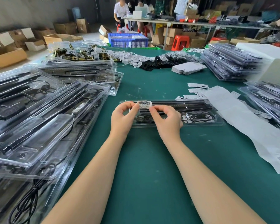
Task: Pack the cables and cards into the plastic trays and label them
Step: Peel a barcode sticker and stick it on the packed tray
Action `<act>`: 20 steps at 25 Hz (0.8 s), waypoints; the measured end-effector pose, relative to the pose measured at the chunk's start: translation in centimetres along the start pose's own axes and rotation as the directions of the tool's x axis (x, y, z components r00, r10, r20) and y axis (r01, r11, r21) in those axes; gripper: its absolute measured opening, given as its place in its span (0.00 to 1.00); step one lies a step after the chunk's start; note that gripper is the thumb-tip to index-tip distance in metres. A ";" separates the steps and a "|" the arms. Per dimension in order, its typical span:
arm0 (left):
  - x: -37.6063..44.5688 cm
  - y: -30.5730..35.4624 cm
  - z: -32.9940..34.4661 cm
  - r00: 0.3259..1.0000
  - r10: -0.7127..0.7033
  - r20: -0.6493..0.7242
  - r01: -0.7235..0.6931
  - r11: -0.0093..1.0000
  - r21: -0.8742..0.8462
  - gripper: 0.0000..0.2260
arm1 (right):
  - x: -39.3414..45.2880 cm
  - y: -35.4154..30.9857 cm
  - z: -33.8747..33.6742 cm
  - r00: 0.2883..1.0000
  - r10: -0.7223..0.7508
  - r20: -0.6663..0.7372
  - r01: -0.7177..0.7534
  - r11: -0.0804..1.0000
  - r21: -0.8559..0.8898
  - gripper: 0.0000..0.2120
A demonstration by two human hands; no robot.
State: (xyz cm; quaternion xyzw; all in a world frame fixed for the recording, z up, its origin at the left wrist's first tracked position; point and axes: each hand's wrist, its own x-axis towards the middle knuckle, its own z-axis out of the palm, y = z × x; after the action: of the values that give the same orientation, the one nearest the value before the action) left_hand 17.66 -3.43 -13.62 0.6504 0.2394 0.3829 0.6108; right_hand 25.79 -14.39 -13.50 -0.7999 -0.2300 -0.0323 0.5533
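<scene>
Clear plastic tray point(200, 118), long and shallow, closed, lying flat and crosswise on the green table. Inside: black rods point(184, 105) along the far side, coiled black cable point(200, 116) in the near right compartment. White barcode label point(144, 103) over the tray's far left part, pinched at its two ends. Whether stuck down, unclear.

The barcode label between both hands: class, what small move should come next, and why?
Probably lower the barcode label flat onto the clear tray and press it down. The left hand and right hand pinch its two ends just over the closed tray's top, so it looks not yet stuck.
</scene>
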 end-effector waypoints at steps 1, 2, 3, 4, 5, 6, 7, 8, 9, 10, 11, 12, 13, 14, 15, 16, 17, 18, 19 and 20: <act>0.0 0.0 0.0 1.000 -0.004 0.003 0.004 1.000 -0.002 0.06 | 0.1 0.0 0.1 1.000 0.015 -0.003 -0.015 1.000 0.006 0.06; 0.1 0.0 -0.1 1.000 -0.009 0.005 0.009 1.000 -0.010 0.06 | 0.1 0.0 0.1 1.000 0.029 -0.005 -0.029 1.000 0.010 0.07; 0.1 -0.1 -0.1 1.000 -0.015 0.007 0.015 1.000 -0.017 0.06 | 0.1 0.1 0.0 0.999 0.033 -0.003 -0.033 0.999 0.012 0.07; 0.1 -0.1 -0.1 1.000 -0.018 0.008 0.019 1.000 -0.022 0.06 | 0.2 0.1 0.0 0.999 0.033 0.001 -0.033 0.999 0.015 0.06; 0.2 -0.2 -0.1 1.000 -0.021 0.006 0.021 1.000 -0.020 0.06 | 0.2 0.2 0.0 1.000 0.031 0.005 -0.031 0.999 0.019 0.06; 0.2 -0.2 -0.1 1.000 -0.021 0.001 0.021 1.000 -0.011 0.06 | 0.3 0.2 0.0 1.000 0.031 0.007 -0.031 0.999 0.022 0.05; 0.2 -0.2 0.0 1.000 -0.017 -0.013 0.018 1.000 0.017 0.07 | 0.3 0.2 0.0 0.999 0.032 0.007 -0.032 0.999 0.018 0.06; 0.2 -0.3 0.0 0.999 -0.006 -0.037 0.008 0.997 0.075 0.08 | 0.3 0.2 0.1 0.999 0.034 0.005 -0.034 0.999 0.008 0.06; 0.2 -0.3 0.1 0.998 0.019 -0.067 -0.008 0.987 0.162 0.08 | 0.3 0.3 0.1 0.999 0.036 0.005 -0.036 0.999 -0.009 0.07; 0.1 -0.3 0.1 0.994 0.050 -0.095 -0.024 0.966 0.257 0.08 | 0.3 0.3 0.2 0.999 0.039 0.009 -0.039 0.998 -0.039 0.08; 0.0 -0.4 0.2 0.990 0.076 -0.117 -0.033 0.941 0.338 0.08 | 0.4 0.4 0.2 0.999 0.045 0.012 -0.044 0.996 -0.081 0.09; 0.0 -0.5 0.2 0.987 0.090 -0.131 -0.032 0.918 0.396 0.08 | 0.4 0.4 0.3 0.999 0.051 0.010 -0.049 0.991 -0.127 0.09; 0.0 -0.6 0.2 0.986 0.088 -0.139 -0.018 0.897 0.441 0.08 | 0.4 0.4 0.4 0.999 0.053 0.003 -0.052 0.983 -0.174 0.10; 0.0 -0.6 0.2 0.986 0.076 -0.145 0.003 0.877 0.480 0.08 | 0.4 0.4 0.4 0.999 0.052 -0.004 -0.051 0.975 -0.217 0.10; -0.1 -0.6 0.2 0.986 0.060 -0.153 0.028 0.857 0.514 0.08 | 0.4 0.4 0.5 0.999 0.046 -0.009 -0.047 0.966 -0.253 0.10; 0.0 -0.6 0.2 0.986 0.045 -0.162 0.050 0.842 0.537 0.07 | 0.4 0.3 0.7 0.999 0.039 -0.011 -0.041 0.959 -0.279 0.10; 0.0 -0.6 0.2 0.985 0.035 -0.169 0.065 0.832 0.551 0.06 | 0.4 0.4 0.8 0.999 0.030 -0.012 -0.032 0.954 -0.297 0.10; 0.0 -0.7 0.2 0.985 0.032 -0.172 0.071 0.824 0.562 0.06 | 0.3 0.4 0.9 1.000 0.022 -0.013 -0.025 0.951 -0.309 0.10; 0.0 -0.7 0.2 0.984 0.035 -0.173 0.071 0.817 0.572 0.06 | 0.3 0.4 1.0 1.000 0.018 -0.014 -0.021 0.948 -0.318 0.09; 0.0 -0.7 0.3 0.984 0.038 -0.172 0.069 0.813 0.578 0.06 | 0.3 0.4 1.0 1.000 0.013 -0.015 -0.017 0.945 -0.326 0.09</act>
State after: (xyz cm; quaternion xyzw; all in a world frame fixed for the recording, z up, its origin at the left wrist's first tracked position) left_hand 17.93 -3.52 -14.26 0.7676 0.4029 0.3422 0.3625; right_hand 26.00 -13.51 -14.20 -0.8820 -0.2119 -0.0707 0.4149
